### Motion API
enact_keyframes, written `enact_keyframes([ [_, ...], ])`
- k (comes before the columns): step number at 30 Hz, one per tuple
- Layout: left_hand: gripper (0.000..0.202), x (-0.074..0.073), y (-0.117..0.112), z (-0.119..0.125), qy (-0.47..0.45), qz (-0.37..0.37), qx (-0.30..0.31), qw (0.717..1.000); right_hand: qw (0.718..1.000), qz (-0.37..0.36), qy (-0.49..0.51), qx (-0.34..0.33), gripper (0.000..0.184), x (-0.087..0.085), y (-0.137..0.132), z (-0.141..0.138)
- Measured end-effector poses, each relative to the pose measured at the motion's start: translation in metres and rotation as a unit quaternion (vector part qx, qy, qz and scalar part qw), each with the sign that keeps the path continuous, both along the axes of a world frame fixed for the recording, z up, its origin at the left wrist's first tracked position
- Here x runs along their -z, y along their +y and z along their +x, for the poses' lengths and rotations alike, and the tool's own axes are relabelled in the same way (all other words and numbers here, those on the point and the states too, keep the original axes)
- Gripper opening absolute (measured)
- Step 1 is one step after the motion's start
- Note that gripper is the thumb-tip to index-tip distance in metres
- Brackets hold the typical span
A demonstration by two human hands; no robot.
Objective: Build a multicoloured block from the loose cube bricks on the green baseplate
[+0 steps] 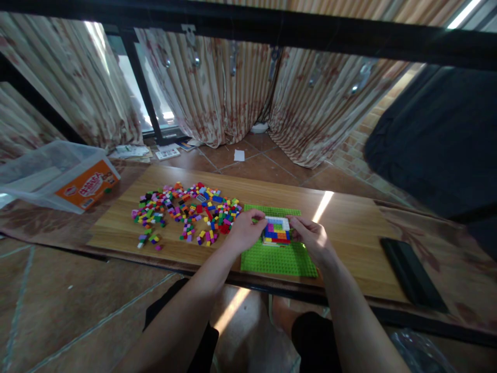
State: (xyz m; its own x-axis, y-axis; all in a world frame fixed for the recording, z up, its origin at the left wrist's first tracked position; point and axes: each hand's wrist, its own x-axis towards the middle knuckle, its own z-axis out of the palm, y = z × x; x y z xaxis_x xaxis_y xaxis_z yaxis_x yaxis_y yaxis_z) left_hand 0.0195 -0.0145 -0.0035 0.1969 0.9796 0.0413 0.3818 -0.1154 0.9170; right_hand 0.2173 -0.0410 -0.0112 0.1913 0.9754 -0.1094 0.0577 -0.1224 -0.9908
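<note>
Snugly between fingers, brick stack, on baseplate

L hand, R hand, both gripping brick stack

The left hand and right hand cover both side edges of the brick block, so the grip cannot be told. The clear box at middle left is cut by the frame edge, its label too blurred to read.

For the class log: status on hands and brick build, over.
Left hand and right hand both gripping brick block. Block on green baseplate. Loose bricks to its left, not in the way.
</note>
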Motion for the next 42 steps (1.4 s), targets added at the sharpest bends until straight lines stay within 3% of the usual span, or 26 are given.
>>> enact_keyframes([
  [15, 0.019, -0.003, -0.004, -0.001, 0.006, -0.009, -0.001, 1.000, 0.997, 0.007, -0.049, 0.055, 0.049, 0.001, 0.004, -0.011],
  [27, 0.019, 0.002, -0.006, -0.001, 0.018, -0.002, 0.002, 1.000, 0.998, -0.012, -0.062, 0.020, 0.052, -0.004, 0.005, -0.012],
  [33, 0.019, 0.000, -0.007, -0.003, 0.016, -0.003, -0.001, 1.000, 0.997, -0.023, -0.071, 0.007, 0.056, 0.002, 0.004, -0.009],
  [39, 0.017, -0.009, 0.012, -0.030, 0.021, 0.023, -0.097, 0.995, 0.988, -0.014, -0.151, 0.020, 0.058, 0.009, 0.000, -0.005],
  [42, 0.021, -0.016, 0.022, -0.053, 0.085, 0.034, -0.176, 0.980, 0.986, -0.016, -0.167, 0.014, 0.057, 0.009, -0.003, -0.004],
])
